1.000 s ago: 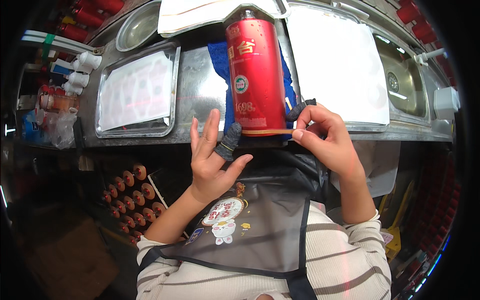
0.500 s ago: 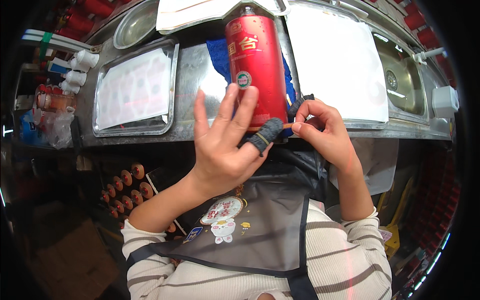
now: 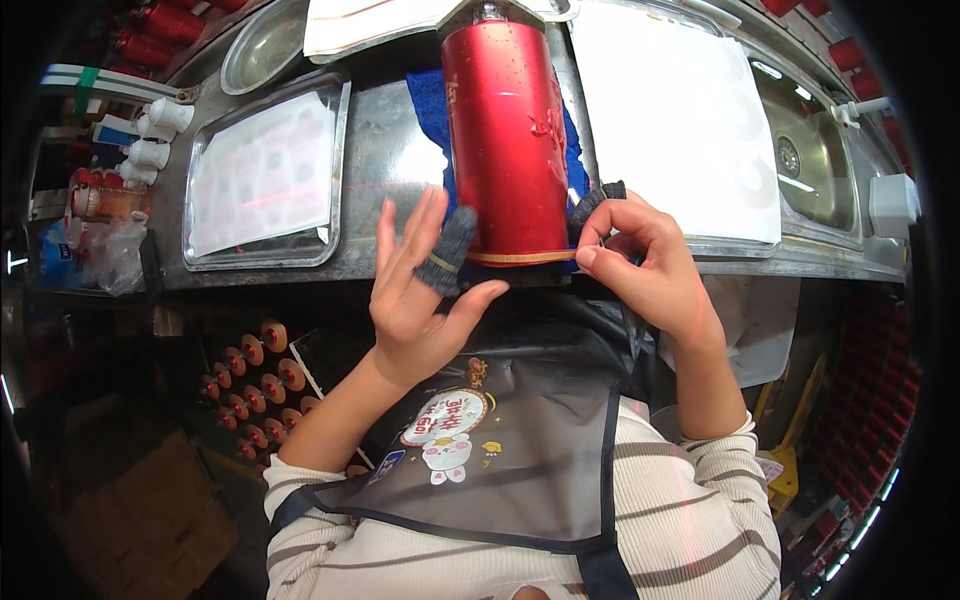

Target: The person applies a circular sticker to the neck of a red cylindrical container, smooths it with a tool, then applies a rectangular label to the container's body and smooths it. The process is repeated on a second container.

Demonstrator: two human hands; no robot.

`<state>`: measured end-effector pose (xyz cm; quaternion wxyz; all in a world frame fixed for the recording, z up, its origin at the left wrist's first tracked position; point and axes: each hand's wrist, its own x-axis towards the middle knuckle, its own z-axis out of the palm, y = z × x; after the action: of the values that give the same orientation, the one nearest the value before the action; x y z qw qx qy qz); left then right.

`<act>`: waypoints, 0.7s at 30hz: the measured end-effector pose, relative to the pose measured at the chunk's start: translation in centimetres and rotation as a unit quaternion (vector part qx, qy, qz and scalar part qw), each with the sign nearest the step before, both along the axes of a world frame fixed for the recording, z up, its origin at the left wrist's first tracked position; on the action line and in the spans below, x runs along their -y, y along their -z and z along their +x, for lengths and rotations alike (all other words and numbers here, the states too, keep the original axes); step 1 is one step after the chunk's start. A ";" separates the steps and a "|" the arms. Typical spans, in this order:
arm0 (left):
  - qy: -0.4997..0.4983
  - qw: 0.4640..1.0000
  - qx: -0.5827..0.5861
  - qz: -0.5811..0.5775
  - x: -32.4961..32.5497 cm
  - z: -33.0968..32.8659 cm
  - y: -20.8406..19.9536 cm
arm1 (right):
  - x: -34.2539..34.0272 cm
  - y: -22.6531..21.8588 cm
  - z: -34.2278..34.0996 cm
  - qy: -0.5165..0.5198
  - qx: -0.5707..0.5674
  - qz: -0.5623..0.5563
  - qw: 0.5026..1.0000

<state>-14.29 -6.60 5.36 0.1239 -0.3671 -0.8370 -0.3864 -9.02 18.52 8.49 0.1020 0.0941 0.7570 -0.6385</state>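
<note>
A tall red metal can [image 3: 505, 130] stands upright on a blue cloth [image 3: 428, 100] at the front of a steel counter [image 3: 390, 150]. My left hand [image 3: 420, 300] is spread open, a grey knitted cot on its index finger resting against the can's lower left side. My right hand [image 3: 640, 265] is curled at the can's lower right rim, thumb and fingers pinched together there, also with a grey cot on one finger. The can's base is partly hidden behind both hands.
A steel tray lined with white paper [image 3: 265, 170] lies left of the can, and a larger white sheet [image 3: 680, 120] lies to its right. Further right is a sink [image 3: 815, 160]. A steel bowl [image 3: 265, 45] and white bottles [image 3: 155, 130] sit at the left. Red spools [image 3: 250, 370] hang below the counter.
The can has turned, so its printed label now faces away to the right. My left hand slid from across the can's front down to its lower left side.
</note>
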 end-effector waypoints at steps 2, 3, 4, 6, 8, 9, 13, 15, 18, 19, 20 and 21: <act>0.005 1.000 -0.001 -0.024 1.4 0.8 1.2 | 0.0 -0.2 0.1 0.003 -0.002 0.006 1.000; 0.007 0.999 -0.001 -0.038 1.9 1.0 1.5 | 0.1 -0.6 0.0 0.003 -0.005 0.010 1.000; 0.006 1.000 -0.003 -0.027 1.7 1.1 1.7 | 0.1 -0.7 0.1 0.003 -0.008 0.017 1.000; 0.015 0.999 -0.029 -0.032 1.4 1.1 1.2 | 0.1 0.2 0.0 0.009 -0.007 0.003 1.000; 0.023 0.998 -0.055 -0.035 0.9 0.8 0.6 | -0.1 0.2 -0.2 0.010 0.003 -0.015 1.000; 0.027 0.997 -0.067 -0.040 0.7 0.7 0.3 | 0.0 0.2 -0.2 0.015 0.002 -0.017 1.000; 0.037 0.989 -0.113 -0.082 -0.5 0.4 -0.9 | 0.1 0.3 -0.3 0.018 0.005 -0.026 0.999; 0.031 0.986 -0.130 -0.095 -1.3 0.4 -1.6 | 0.2 0.4 -0.4 0.016 0.005 -0.026 1.000; 0.032 0.980 -0.163 -0.113 -2.6 0.1 -2.7 | 0.3 0.7 -0.4 0.019 -0.003 -0.016 1.000; 0.048 0.976 -0.169 -0.131 -3.1 -0.1 -3.2 | 0.3 1.0 -0.3 0.021 -0.005 -0.016 1.000; 0.060 0.973 -0.171 -0.143 -3.7 -0.3 -3.5 | 0.3 1.0 -0.2 0.023 -0.006 -0.017 1.000; 0.072 0.970 -0.173 -0.155 -4.3 -0.5 -3.6 | 0.3 0.9 -0.2 0.016 -0.002 -0.014 1.000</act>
<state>-14.80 -2.33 8.96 0.1803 -0.5024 -0.8240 -0.1901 -9.19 18.19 7.61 0.0917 0.1030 0.7466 -0.6508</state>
